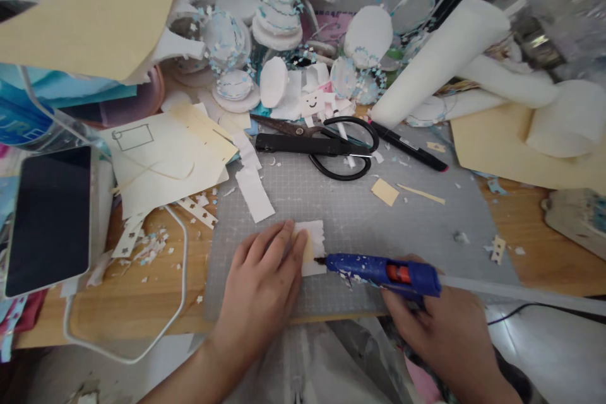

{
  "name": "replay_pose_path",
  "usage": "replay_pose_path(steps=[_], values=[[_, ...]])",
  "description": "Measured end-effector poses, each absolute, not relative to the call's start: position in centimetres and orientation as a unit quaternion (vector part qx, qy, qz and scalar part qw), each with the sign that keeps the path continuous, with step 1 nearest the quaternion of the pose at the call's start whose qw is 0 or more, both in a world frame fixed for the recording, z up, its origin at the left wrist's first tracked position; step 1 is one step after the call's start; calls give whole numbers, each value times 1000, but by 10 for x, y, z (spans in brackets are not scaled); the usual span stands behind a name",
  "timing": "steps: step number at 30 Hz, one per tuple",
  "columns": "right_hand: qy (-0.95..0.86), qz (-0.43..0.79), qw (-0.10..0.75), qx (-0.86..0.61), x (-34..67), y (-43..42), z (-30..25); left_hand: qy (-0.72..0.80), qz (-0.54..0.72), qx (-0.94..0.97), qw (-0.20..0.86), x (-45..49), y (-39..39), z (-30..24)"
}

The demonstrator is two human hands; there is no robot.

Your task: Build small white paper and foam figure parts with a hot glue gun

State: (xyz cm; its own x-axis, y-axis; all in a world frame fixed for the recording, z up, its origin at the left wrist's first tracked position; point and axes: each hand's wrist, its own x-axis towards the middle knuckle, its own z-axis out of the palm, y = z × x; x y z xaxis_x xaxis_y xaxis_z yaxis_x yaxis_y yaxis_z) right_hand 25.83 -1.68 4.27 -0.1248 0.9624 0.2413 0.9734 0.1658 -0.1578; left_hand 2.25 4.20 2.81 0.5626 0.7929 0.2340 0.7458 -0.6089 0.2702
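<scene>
Spread on the wooden table (pixel 156 315) is a grey gridded cutting mat (pixel 350 208). Beyond its right half leans a thick white roll (pixel 440 57). At its near edge, the right hand (pixel 449 328) is wrapped around a blue hot-glue gun (pixel 364 271), hiding most of the handle; its chamber holds a translucent glue stick (pixel 516 292), cut off at the right edge of view. The left hand (pixel 267 271) lies low on the mat, fingers close together; whether they pinch I cannot tell. Left of the mat, a pinkish round tub (pixel 158 85) is half covered, its contents unclear, and a blue-labelled bottle (pixel 23 117) is cut off. On the mat, the left fingers partly hide a scalloped white paper piece (pixel 318 230) and a smaller cream slip (pixel 309 247) on it; the nozzle points there, contact unclear.
</scene>
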Motion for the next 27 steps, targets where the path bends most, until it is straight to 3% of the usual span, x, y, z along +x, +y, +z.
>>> replay_pose_path(steps=[27], values=[[-739,-97,148,-650,252,7,37,434,173,880,88,21,43,28]])
